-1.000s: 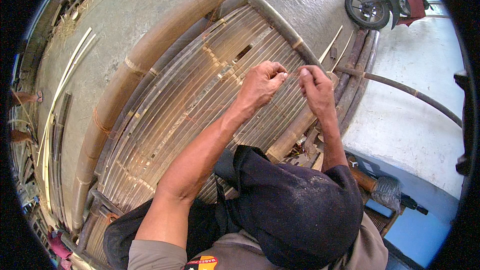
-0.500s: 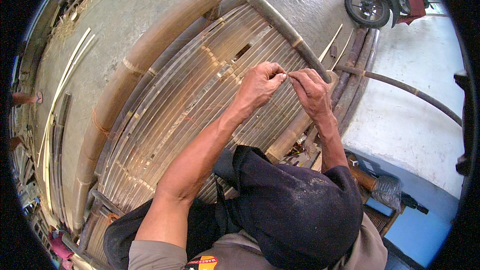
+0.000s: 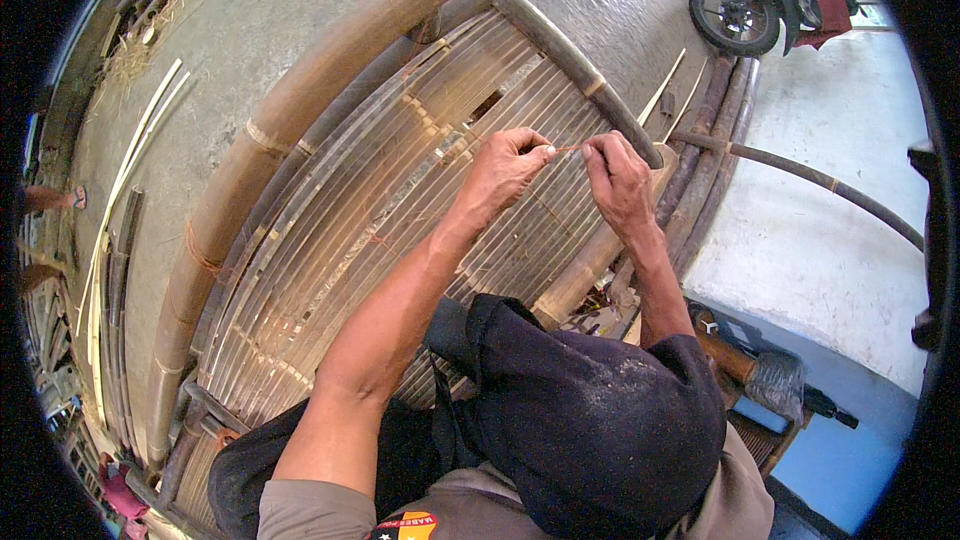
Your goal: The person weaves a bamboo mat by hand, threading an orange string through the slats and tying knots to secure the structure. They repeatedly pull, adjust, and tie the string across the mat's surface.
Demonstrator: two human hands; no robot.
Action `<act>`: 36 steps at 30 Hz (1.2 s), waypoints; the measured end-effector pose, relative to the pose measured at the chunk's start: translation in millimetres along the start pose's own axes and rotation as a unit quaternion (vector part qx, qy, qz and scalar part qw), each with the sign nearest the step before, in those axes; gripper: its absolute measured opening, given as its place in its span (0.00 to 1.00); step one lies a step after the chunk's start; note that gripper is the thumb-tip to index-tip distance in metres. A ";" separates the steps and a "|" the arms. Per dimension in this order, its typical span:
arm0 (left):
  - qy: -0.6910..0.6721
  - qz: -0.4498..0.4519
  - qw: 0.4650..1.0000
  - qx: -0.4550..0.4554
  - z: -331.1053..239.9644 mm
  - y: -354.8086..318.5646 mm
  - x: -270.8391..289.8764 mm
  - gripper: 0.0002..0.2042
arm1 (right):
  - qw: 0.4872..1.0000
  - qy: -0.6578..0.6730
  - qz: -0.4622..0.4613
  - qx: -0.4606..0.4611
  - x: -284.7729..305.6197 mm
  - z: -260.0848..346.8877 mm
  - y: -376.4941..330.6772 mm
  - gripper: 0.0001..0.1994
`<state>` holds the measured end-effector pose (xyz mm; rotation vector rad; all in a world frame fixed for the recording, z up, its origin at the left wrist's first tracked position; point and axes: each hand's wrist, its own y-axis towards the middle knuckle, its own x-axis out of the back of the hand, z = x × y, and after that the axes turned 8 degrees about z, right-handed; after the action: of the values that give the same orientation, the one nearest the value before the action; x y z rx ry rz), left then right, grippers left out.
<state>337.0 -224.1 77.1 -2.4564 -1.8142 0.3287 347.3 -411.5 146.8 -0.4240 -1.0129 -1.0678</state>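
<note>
A thin orange string runs taut across the short gap between my two hands. My left hand pinches one end between thumb and fingertips. My right hand grips the other end, its fingers curled in. Both are raised over a bamboo slat bench, close to its dark bamboo end rail. More orange string is wound round the thick bamboo pole along the left side.
Pale split strips and dark poles lie on the concrete floor at left. Several bamboo poles lie by the right wall. A motorbike stands at the far right. Another person's foot shows at the left edge.
My hands, nearly touching before, have drawn slightly apart, and the orange string now shows stretched between them. Someone in pink at lower left has shifted a little.
</note>
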 end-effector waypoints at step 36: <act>-0.045 0.065 0.993 0.084 20.5 -14.8 25.6 0.10 | 0.984 0.107 0.139 -0.004 -47.2 -4.5 -4.6 0.05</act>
<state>325.9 -196.8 56.5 -2.4840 -1.5864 0.5857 340.1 -392.3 103.8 -0.4325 -0.7336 -0.8448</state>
